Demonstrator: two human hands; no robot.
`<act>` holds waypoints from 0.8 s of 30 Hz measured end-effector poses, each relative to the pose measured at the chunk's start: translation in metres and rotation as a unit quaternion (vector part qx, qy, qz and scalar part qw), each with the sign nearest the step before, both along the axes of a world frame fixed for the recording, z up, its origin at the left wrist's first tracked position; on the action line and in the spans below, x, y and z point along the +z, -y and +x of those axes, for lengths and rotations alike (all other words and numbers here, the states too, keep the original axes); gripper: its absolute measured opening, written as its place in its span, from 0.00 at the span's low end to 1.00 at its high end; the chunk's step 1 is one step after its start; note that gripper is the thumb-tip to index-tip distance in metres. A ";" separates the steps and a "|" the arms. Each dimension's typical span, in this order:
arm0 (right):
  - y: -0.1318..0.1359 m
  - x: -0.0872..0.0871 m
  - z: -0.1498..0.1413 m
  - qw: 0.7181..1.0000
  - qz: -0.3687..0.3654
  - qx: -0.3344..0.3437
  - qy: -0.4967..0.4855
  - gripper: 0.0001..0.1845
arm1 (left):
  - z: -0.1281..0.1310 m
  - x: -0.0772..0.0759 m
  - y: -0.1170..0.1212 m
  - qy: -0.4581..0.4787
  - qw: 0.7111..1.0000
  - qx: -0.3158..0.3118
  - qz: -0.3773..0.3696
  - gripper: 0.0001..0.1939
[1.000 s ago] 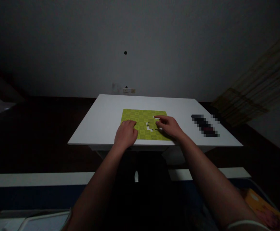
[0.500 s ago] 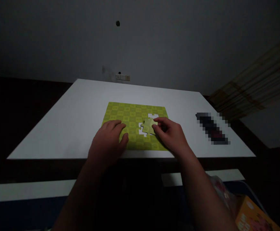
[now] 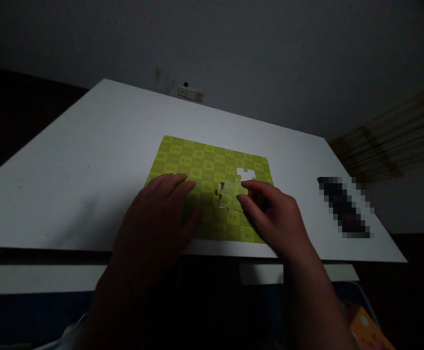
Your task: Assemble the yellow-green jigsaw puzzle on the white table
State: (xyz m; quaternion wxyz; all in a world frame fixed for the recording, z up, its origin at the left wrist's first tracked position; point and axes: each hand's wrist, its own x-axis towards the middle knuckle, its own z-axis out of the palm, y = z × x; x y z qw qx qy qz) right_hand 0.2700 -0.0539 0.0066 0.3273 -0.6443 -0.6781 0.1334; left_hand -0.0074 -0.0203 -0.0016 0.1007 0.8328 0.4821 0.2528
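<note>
A yellow-green checkered jigsaw puzzle (image 3: 201,165) lies flat on a white table (image 3: 88,160), near its front edge. My left hand (image 3: 157,218) rests flat on the puzzle's front left part, fingers stretched out. My right hand (image 3: 273,218) pinches a loose green puzzle piece (image 3: 230,193) with thumb and fingers, holding it over the middle right of the puzzle. A small white gap (image 3: 244,172) shows in the puzzle just behind that piece.
A dark blurred-out object (image 3: 343,206) lies on the table's right side. A wall socket (image 3: 190,93) sits on the grey wall behind the table. An orange box (image 3: 365,330) shows at the bottom right, below the table edge.
The camera has moved closer and tilted down, so the table fills more of the view. My right hand lifted a loose piece and now holds it over the puzzle's middle right. My left hand stays flat.
</note>
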 end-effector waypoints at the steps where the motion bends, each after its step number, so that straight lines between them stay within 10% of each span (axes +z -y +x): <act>1: 0.000 0.000 0.000 1.000 -0.002 -0.001 -0.001 0.16 | 0.000 -0.001 0.001 0.002 1.000 -0.002 0.002 0.19; 24: -0.004 0.003 -0.003 0.991 0.052 0.089 0.086 0.14 | -0.001 0.000 0.005 0.008 1.000 -0.020 0.014 0.18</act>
